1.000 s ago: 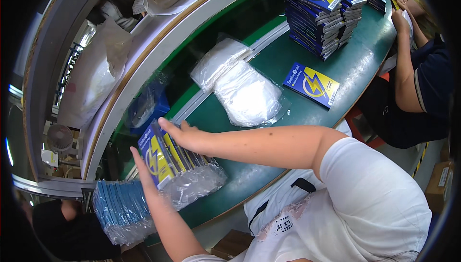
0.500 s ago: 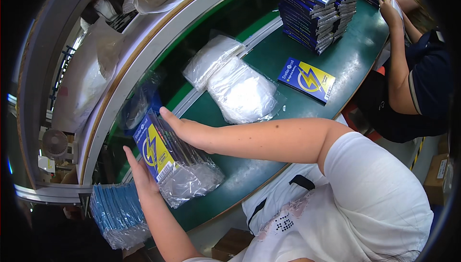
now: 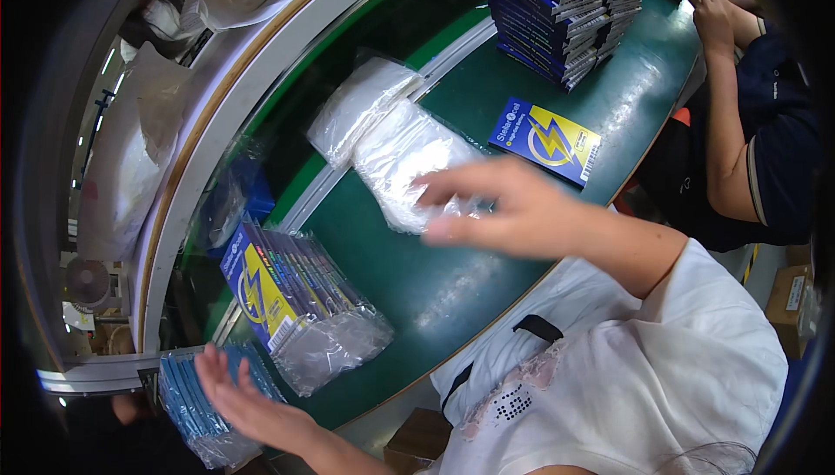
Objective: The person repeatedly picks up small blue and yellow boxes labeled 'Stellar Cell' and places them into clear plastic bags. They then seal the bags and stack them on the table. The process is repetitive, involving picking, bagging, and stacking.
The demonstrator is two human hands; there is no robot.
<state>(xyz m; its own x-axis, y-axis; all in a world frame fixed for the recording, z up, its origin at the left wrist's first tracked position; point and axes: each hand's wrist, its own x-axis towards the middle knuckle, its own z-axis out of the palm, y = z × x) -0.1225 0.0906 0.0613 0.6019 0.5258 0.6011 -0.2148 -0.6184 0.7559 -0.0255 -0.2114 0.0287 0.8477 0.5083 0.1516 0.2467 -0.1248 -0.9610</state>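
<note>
"Bagged packs (image 3: 309, 301): where were they placed?"

"They were stood in a row on the green counter (image 3: 404, 279), between the left hand (image 3: 252, 405) and the clear bags (image 3: 404, 157); their loose plastic ends were turned toward the near edge."

"And how were the hands held?"

"Both were held spread, with nothing seen gripped; the left was raised beside the blue wrapped row (image 3: 187, 410), though contact could not be told; the right hand (image 3: 500, 210) was blurred and held over the clear bags, contact again being unclear."

"How much was done, then?"

"By appearance, only part; the packs in that row were already covered, while the tall stack (image 3: 548, 31) and a single pack (image 3: 546, 143) lying near it looked unbagged, and were judged to be left; whether the plastic ends were sealed could not be told."
</note>
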